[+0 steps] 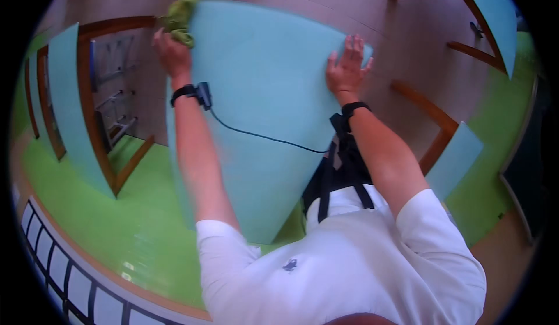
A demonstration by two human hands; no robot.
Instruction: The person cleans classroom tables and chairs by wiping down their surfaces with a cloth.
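A light blue tabletop [256, 75] stretches out in front of me. At its far left corner, my left hand [173, 54] grips a crumpled yellow-green cloth [181, 16], which bunches over the edge beyond the fingers. Part of the grip is hidden behind the back of the hand. My right hand [347, 72] lies flat near the far right corner of the tabletop, fingers spread and holding nothing. Each wrist wears a black strap with a small device, and a thin black cable [262, 135] runs across the tabletop from the left one.
Other blue-topped tables with brown wooden frames stand on the left [70, 92], at the upper right [495, 16] and at the lower right [457, 156]. The floor is bright green [145, 232] nearby and brownish farther off. A white-panelled wall [81, 287] borders the lower left.
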